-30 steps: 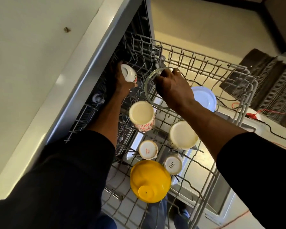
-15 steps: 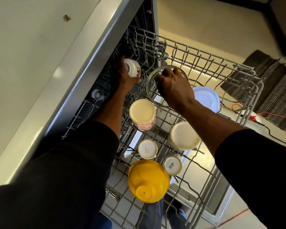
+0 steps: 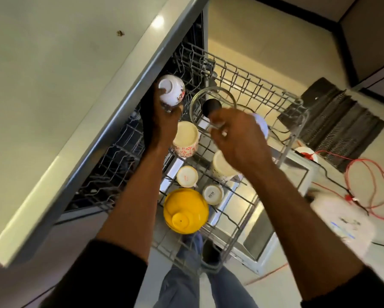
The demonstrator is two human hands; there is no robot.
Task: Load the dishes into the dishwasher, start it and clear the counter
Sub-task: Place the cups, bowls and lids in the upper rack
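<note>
- The left hand (image 3: 162, 123) is holding a white cup (image 3: 172, 91) with little red flowers, in the upper middle of the frame. Its fingers are curling round the cup. The cup's bottom is facing up at the camera.
- The white cup is hanging by the far left corner of the rack (image 3: 264, 92). It is right next to the edge of the counter (image 3: 53, 74).
- The right hand (image 3: 237, 136) is hanging in the middle of the frame, just under a glass lid (image 3: 197, 103) with a black knob (image 3: 212, 105). Its fingers are bending in. The hand is blurry, so I cannot tell if it is pinching anything or touching the lid.
- The glass lid is leaning among the wires of the rack, just to the right of the white cup.
- Below the hands, more dishes are sitting upside down in the rack. There is a flower mug (image 3: 185, 138) and a pale mug (image 3: 222, 166) half hidden by the right wrist. There are also a small cup (image 3: 186, 176) and a second small cup (image 3: 212, 194) with writing on its bottom.
- A yellow bowl (image 3: 185, 211) is sitting upside down in the lower middle of the frame.
- A white plate (image 3: 262, 126) is peeking out behind the right hand.
- A red cable (image 3: 364, 185) is lying on the floor at the right.
</note>
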